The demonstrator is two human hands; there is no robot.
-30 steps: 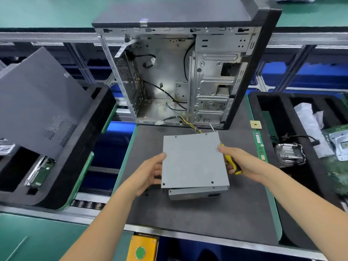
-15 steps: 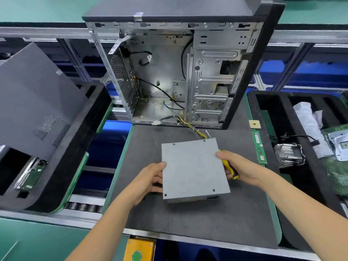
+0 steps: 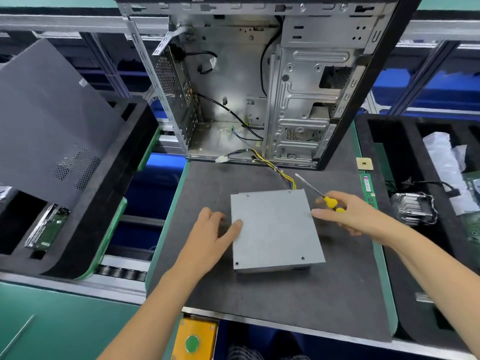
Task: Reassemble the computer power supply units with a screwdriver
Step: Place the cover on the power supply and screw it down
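Side panel [image 3: 49, 120]: grey, perforated, tilted against the black foam tray [image 3: 109, 183] well left of both hands; a hard drive [image 3: 46, 227] lies in a tray slot below it.

Left hand [image 3: 210, 237]: thumb laid on the left edge of the power supply unit [image 3: 275, 229], fingers curled against its left side, holding it. Bare mat [image 3: 197, 193] shows between this hand and the mat's green left border.

Power supply unit: grey box, flat on the mat between the two hands, near edge well back from the mat's front edge. Its wire bundle [image 3: 280, 172] runs from the far right corner into the open computer case [image 3: 259, 87] standing upright beyond both hands.

Right hand [image 3: 348, 214]: grips a yellow-handled screwdriver [image 3: 330, 201], shaft pointing away and left; one fingertip touches the unit's right edge.

RAM stick [image 3: 368, 187]: just right of this hand, on the mat's right border. Heatsink [image 3: 413, 209]: further right, in another black tray.
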